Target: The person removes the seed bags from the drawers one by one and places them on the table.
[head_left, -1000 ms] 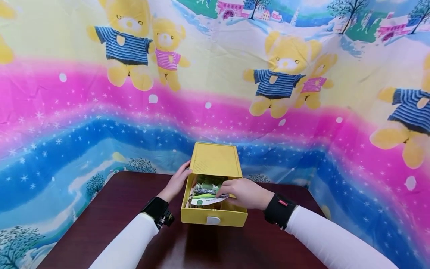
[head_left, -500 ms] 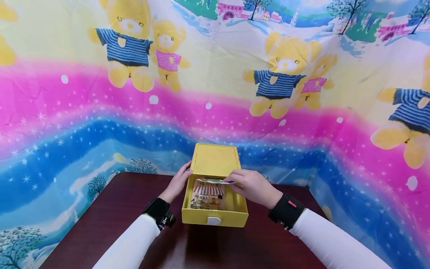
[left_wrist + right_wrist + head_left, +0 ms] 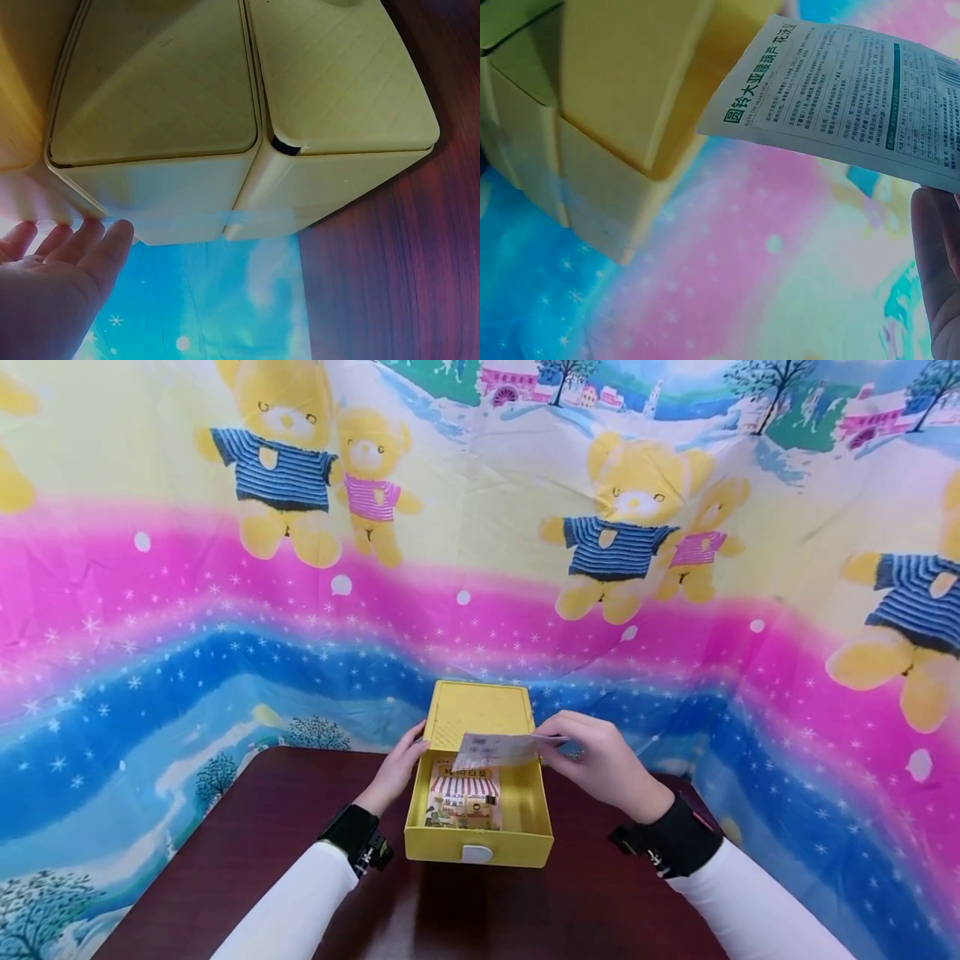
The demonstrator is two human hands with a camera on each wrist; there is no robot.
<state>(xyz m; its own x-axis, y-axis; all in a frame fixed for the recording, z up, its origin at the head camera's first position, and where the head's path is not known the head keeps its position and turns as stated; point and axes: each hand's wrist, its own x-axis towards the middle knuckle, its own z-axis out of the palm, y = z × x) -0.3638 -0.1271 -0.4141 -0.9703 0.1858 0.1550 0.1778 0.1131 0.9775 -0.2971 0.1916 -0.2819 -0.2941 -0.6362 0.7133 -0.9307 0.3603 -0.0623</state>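
Observation:
A yellow drawer box (image 3: pixel 482 710) stands on the table with its top drawer (image 3: pixel 517 848) pulled out. My left hand (image 3: pixel 392 774) rests against the box's left side; in the left wrist view its fingers (image 3: pixel 105 251) lie fairly straight at the wall. Between thumb and fingers my right hand (image 3: pixel 603 764) pinches the right edge of a paper seed packet (image 3: pixel 497 750), raised over the back of the drawer. The right wrist view shows the packet's white, printed back (image 3: pixel 832 97). In the drawer lies a flat printed piece with a striped shop awning (image 3: pixel 463 802), its top partly behind the packet.
The dark red-brown table (image 3: pixel 315 827) extends around the box. Behind it hangs a cloth (image 3: pixel 420 635) printed with bears and snow. A white pull knob (image 3: pixel 477 854) sits on the drawer front. The left wrist view shows stacked box sections (image 3: pixel 337 82).
My right hand has lifted the seed packet up and to the right out of the drawer, turning its printed back into view. The awning-printed piece has come into sight. My left hand has stayed put.

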